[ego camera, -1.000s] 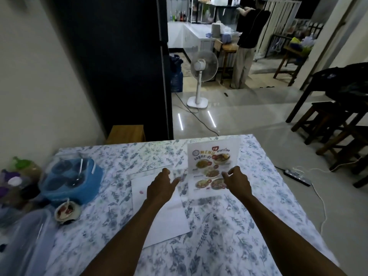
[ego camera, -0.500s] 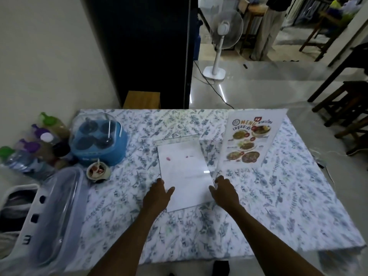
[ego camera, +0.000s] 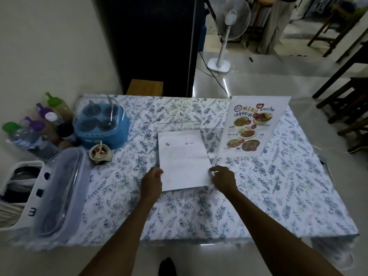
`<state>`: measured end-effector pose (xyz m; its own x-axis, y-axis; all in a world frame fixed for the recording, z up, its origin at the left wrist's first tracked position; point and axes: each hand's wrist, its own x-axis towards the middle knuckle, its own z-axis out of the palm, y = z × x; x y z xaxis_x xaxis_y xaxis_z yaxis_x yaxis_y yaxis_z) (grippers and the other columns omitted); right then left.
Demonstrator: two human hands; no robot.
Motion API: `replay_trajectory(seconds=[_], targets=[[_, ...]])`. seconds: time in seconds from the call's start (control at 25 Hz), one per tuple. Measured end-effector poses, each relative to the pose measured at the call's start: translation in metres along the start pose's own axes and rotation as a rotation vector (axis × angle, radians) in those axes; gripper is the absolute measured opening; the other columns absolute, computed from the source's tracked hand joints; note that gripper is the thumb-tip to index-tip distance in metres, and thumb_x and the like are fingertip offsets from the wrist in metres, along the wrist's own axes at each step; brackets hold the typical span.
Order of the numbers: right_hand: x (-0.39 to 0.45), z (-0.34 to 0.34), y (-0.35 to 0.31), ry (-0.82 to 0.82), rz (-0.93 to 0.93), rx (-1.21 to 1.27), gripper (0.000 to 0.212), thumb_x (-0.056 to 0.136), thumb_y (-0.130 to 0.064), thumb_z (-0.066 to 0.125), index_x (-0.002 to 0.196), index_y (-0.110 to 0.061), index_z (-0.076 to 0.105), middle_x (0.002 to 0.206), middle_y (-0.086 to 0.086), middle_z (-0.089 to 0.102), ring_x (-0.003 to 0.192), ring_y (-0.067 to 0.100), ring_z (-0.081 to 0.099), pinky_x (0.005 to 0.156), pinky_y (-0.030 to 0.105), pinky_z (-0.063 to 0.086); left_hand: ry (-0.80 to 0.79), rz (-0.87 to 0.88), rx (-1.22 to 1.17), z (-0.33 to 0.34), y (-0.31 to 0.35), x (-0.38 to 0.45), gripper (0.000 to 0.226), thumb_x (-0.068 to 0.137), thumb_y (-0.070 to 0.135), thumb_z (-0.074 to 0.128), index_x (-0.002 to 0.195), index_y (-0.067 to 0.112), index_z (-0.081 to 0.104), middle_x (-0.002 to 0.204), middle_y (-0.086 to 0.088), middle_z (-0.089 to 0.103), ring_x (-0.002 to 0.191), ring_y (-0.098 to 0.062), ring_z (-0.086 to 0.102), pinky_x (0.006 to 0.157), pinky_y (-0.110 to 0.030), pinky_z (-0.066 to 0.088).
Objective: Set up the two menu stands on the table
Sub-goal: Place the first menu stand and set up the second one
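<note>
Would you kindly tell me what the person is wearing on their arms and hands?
Nothing that shows: the left hand and right hand are bare, with no gloves, rings, watch or bracelet visible. Both forearms are uncovered down to the frame's bottom edge, with no sleeve in view.

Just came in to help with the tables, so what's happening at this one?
A person is setting up menu stands on the floral-cloth table. One menu stand already stands upright at the far right, its printed side facing the camera. The second menu stand lies flat mid-table, blank side up. The left hand and right hand are at its near corners, apparently about to lift it; whether they grip it yet is unclear.
</note>
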<state>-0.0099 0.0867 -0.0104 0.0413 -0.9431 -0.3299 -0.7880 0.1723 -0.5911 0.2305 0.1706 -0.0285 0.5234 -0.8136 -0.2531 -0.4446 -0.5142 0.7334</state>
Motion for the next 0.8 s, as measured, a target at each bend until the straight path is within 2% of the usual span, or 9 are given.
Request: replay_trajectory(seconds=[0.12,0.2,0.28,0.36,0.44,0.52,0.64,0.72,0.8], targets=[[-0.016,-0.023,-0.003,-0.082,-0.110,-0.013,0.044,0.081,0.006,0.050,0.110,-0.013,0.077,0.117,0.015,0.074,0.102,0.033,0.071,0.092,0.042,0.056,-0.039,0.070,-0.034,-0.024,-0.001,-0.017,0.030,0.095,0.001,0.050,0.106,0.014,0.074,0.112,-0.011,0.072,0.096,-0.030,0.067,0.073,-0.029,0.048],[-0.030,-0.038,0.005,-0.141,-0.146,0.015,0.044,0.077,0.009,0.054,0.108,-0.013,0.078,0.111,0.014,0.076,0.089,0.027,0.073,0.088,0.039,0.059,-0.042,0.132,-0.049,-0.039,-0.008,-0.041,0.031,0.093,-0.001,0.054,0.109,0.015,0.075,0.114,-0.009,0.070,0.097,-0.030,0.068,0.078,-0.032,0.053],[-0.047,-0.051,0.015,-0.196,-0.179,0.055,0.043,0.075,0.008,0.060,0.104,-0.016,0.079,0.105,0.010,0.078,0.072,0.014,0.070,0.075,0.024,0.060,-0.013,0.207,0.003,-0.051,-0.013,-0.069,0.033,0.093,-0.005,0.055,0.112,0.012,0.075,0.113,-0.005,0.066,0.097,-0.019,0.063,0.077,-0.008,0.047],[-0.066,-0.061,0.023,-0.210,-0.234,0.056,0.037,0.077,0.005,0.065,0.103,-0.017,0.080,0.102,0.006,0.079,0.063,0.002,0.066,0.060,0.010,0.053,0.009,0.265,0.002,-0.059,-0.017,-0.093,0.032,0.091,-0.008,0.057,0.110,0.009,0.076,0.112,-0.004,0.064,0.098,-0.014,0.059,0.074,0.002,0.040],[-0.082,-0.070,0.026,-0.219,-0.268,0.110,0.031,0.082,0.002,0.070,0.105,-0.016,0.079,0.099,0.006,0.078,0.061,-0.004,0.066,0.057,0.013,0.053,0.012,0.281,-0.056,-0.066,-0.018,-0.109,0.031,0.089,-0.008,0.062,0.108,0.010,0.077,0.112,-0.001,0.064,0.100,-0.016,0.062,0.075,0.000,0.042],[-0.092,-0.080,0.026,-0.218,-0.350,0.141,0.027,0.085,-0.005,0.074,0.107,-0.020,0.078,0.102,0.004,0.078,0.068,-0.003,0.069,0.056,0.019,0.052,0.019,0.285,-0.126,-0.075,-0.013,-0.119,0.028,0.087,-0.003,0.069,0.106,0.014,0.078,0.112,-0.002,0.068,0.100,-0.017,0.065,0.079,-0.007,0.047],[-0.099,-0.096,0.017,-0.107,-0.526,0.060,0.022,0.085,-0.019,0.076,0.107,-0.023,0.078,0.110,-0.004,0.075,0.074,0.000,0.068,0.061,0.007,0.044,0.051,0.307,-0.218,-0.089,0.003,-0.127,0.021,0.084,0.008,0.076,0.102,0.019,0.080,0.109,0.000,0.071,0.099,-0.010,0.067,0.084,-0.018,0.053],[-0.099,-0.106,0.003,-0.055,-0.590,0.003,0.021,0.089,-0.026,0.072,0.109,-0.023,0.077,0.105,-0.007,0.075,0.077,-0.001,0.066,0.063,0.008,0.041,0.070,0.327,-0.272,-0.096,0.016,-0.130,0.015,0.084,0.017,0.077,0.099,0.021,0.079,0.107,0.004,0.070,0.098,-0.006,0.067,0.080,-0.013,0.051],[-0.095,-0.112,-0.012,-0.035,-0.604,-0.037,0.021,0.093,-0.031,0.065,0.110,-0.022,0.074,0.094,-0.009,0.072,0.066,-0.010,0.061,0.060,0.009,0.038,0.081,0.334,-0.282,-0.103,0.027,-0.126,0.012,0.086,0.026,0.075,0.097,0.022,0.078,0.106,0.007,0.070,0.100,-0.005,0.065,0.078,-0.011,0.048]])
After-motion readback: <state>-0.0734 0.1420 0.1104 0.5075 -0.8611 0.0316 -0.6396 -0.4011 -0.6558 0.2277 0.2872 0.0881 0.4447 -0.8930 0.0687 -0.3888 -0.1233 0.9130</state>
